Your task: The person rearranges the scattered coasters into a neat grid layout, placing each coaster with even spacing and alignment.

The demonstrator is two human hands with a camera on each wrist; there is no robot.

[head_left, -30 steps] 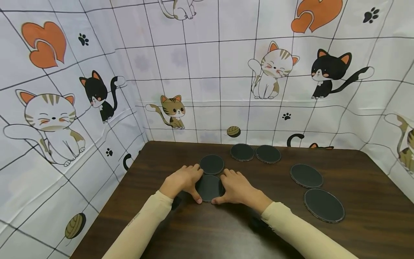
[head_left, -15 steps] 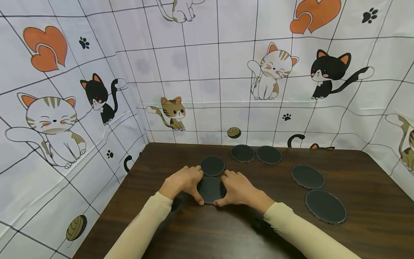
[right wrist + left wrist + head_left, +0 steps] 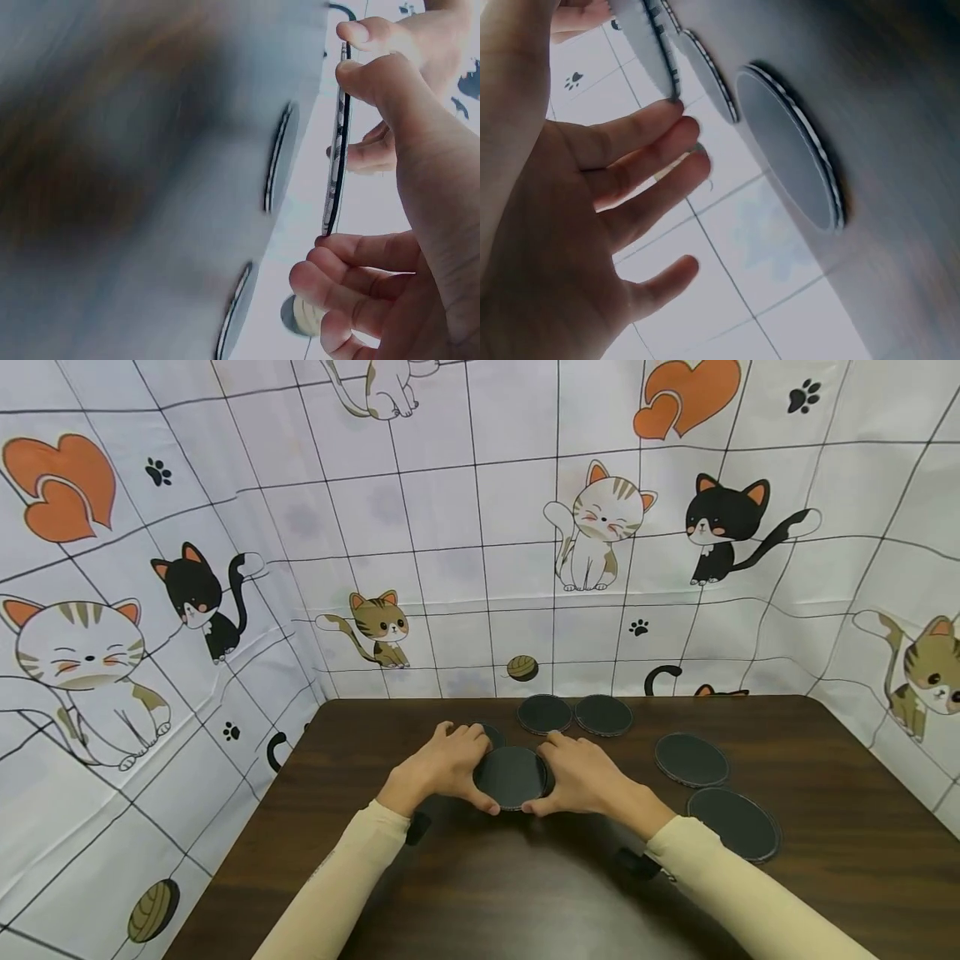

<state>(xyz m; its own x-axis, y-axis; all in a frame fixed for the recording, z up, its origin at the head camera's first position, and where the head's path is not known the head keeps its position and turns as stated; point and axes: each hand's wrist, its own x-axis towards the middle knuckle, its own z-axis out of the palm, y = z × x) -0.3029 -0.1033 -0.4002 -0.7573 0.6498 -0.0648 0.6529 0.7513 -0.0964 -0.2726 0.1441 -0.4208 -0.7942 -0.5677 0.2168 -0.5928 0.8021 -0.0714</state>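
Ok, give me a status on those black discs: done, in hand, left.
Done: no pile shows yet. In hand: the left hand and right hand pinch the held disc by its rim, lifted off the table, in front of a half-hidden disc. Left: the back-left disc, back-right disc, upper-right disc and lower-right disc each lie flat, unstacked.

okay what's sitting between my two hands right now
A black round coaster, held by its edges between the left hand and the right hand. The head view shows it; the right wrist view shows it raised off the table.
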